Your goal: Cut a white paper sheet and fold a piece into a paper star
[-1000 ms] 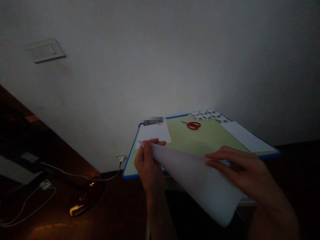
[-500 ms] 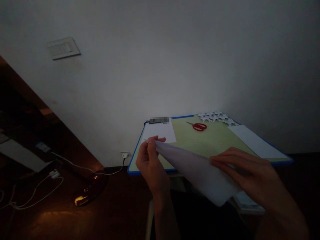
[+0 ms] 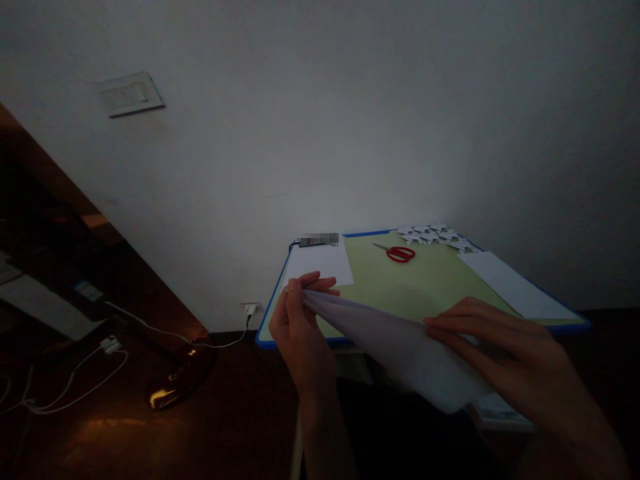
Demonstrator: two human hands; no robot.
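Pinching a white sheet of paper (image 3: 395, 350) from both ends, the person holds it in the air in front of the near edge of the bench (image 3: 380, 283). The left hand (image 3: 304, 333) grips the narrow, pointed end between thumb and fingers, with other fingers stretched out toward the bench. The right hand (image 3: 500, 343) has its fingertips closed on the upper edge, farther along, where the sheet widens. The sheet slants down from left to right, bowed or folded over; its lower corner hangs free below the right hand's fingertips, and whether it has a firm crease cannot be told. On the light green, blue-edged bench, scissors (image 3: 389, 251) with red handles lie near the middle of the far side, blades pointing left. A flat white page (image 3: 327, 267) lies at the left, with a dark device (image 3: 311, 242), partly blurred out, at its far edge. At the far right corner sits a cluster of folded paper pieces (image 3: 429, 235), and just nearer than these another blank page (image 3: 520, 287) lies along the right edge. Beyond the bench rises a grey wall (image 3: 320, 133), with a switch plate (image 3: 131, 94) high on the left and a plug (image 3: 251, 310) in a low socket.
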